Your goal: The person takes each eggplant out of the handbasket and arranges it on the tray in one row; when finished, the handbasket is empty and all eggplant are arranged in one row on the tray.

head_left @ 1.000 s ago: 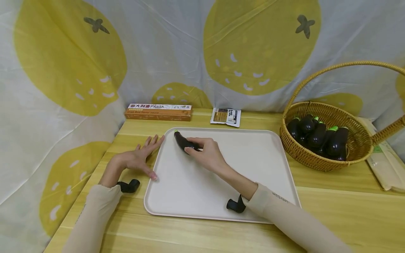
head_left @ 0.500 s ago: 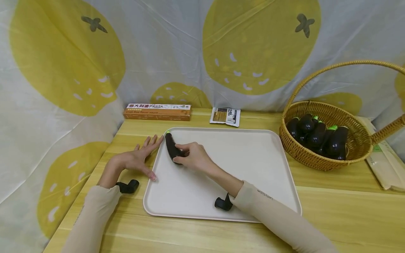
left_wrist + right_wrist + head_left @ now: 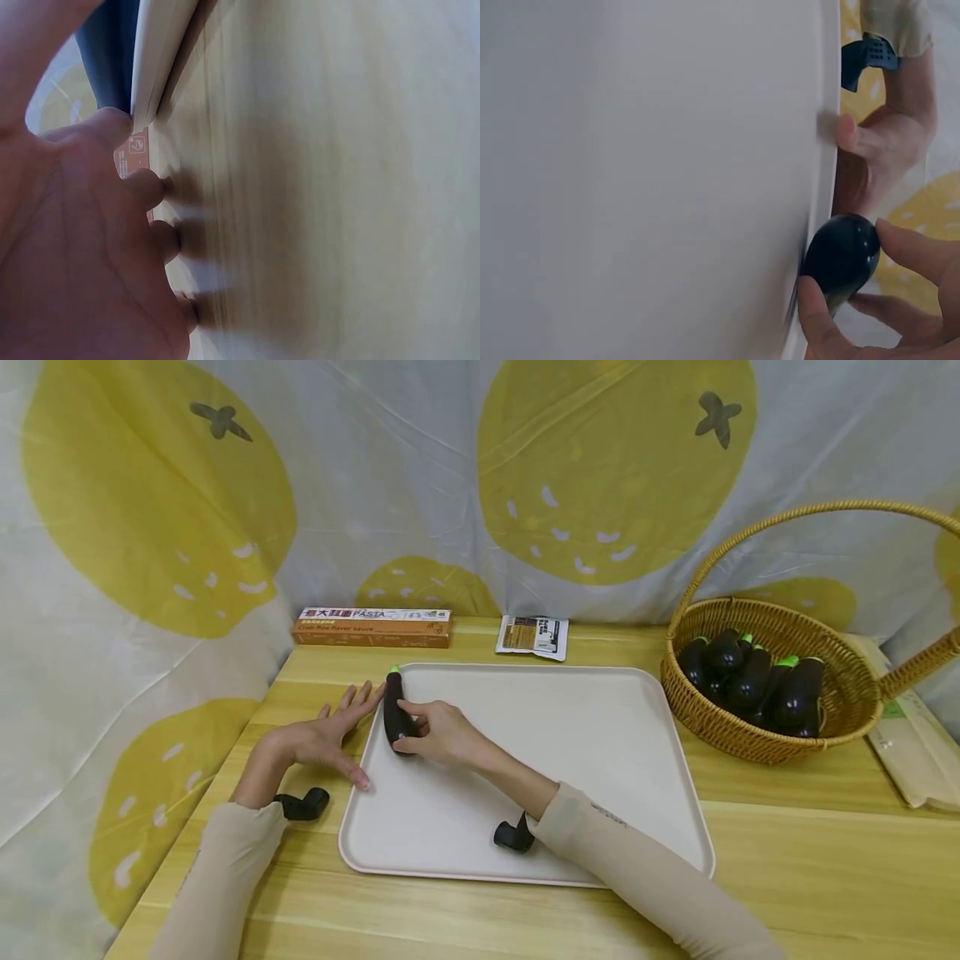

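Note:
A dark eggplant (image 3: pixel 395 714) with a bright green stem end lies along the left rim of the white tray (image 3: pixel 540 777). My right hand (image 3: pixel 442 735) pinches its thick lower end between thumb and fingers; the right wrist view shows the eggplant's glossy round end (image 3: pixel 841 251) between the fingertips. Fingers spread, my left hand (image 3: pixel 322 739) touches the tray's left edge with thumb and fingertip. In the left wrist view the other fingertips of the left hand (image 3: pixel 82 240) come down at the wooden tabletop, beside the tray's outer wall.
A wicker basket (image 3: pixel 750 735) with a tall handle holds several eggplants (image 3: pixel 750 681) at the right. Behind the tray lie a pasta box (image 3: pixel 371 628) and a small sachet (image 3: pixel 532 637). A flat beige package (image 3: pixel 918 752) lies beyond the basket.
My right hand has carried the eggplant leftward to the tray's left rim, turning it from slanted to nearly parallel with that edge. The left hand has stayed in place.

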Motion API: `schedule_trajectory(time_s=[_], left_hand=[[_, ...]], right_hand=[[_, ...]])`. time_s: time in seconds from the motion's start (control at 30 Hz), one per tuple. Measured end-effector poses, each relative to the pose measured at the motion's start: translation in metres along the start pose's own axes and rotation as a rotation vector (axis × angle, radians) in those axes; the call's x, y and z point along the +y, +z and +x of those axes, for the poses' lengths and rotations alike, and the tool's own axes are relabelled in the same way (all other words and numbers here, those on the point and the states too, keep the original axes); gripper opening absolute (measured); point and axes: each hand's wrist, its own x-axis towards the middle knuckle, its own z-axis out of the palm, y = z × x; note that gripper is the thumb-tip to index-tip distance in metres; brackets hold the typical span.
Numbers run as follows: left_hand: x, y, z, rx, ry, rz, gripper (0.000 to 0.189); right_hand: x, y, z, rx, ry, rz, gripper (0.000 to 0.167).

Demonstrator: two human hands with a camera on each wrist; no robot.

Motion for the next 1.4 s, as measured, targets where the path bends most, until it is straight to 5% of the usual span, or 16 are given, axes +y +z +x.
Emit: schedule_trajectory(time_s=[1.4], left_hand=[[-0.004, 0.000, -0.001, 0.001, 0.003, -0.010, 0.146]], right_hand=[[0.002, 0.002, 0.011, -0.072, 0.001, -0.023, 0.080]])
